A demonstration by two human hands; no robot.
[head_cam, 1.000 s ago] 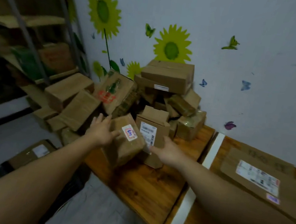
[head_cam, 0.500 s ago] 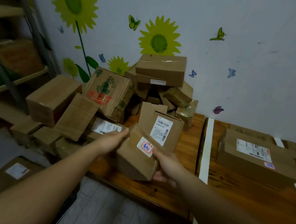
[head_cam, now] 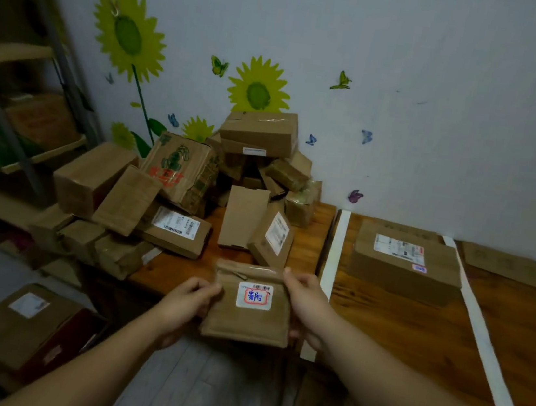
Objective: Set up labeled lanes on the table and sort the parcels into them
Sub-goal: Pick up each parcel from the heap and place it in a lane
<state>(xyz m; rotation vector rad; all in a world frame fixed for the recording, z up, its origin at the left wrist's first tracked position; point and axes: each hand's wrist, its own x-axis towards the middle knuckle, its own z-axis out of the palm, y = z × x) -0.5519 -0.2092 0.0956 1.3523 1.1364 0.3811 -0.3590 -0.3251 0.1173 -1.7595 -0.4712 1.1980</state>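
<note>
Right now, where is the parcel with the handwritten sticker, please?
The parcel is lower centre in head view, gripped by left hand and right hand at the table edge, left of white tape.

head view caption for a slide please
Left hand and right hand hold a labelled parcel by the table edge, unsorted pile behind, one box in a taped lane.

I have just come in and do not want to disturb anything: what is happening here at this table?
A person is sorting parcels. The left hand and the right hand hold a small cardboard parcel by its sides, in front of the wooden table, with its handwritten sticker facing the camera. A pile of parcels lies at the table's left end, against the wall. White tape strips mark lanes, and one large parcel lies between two strips.
</note>
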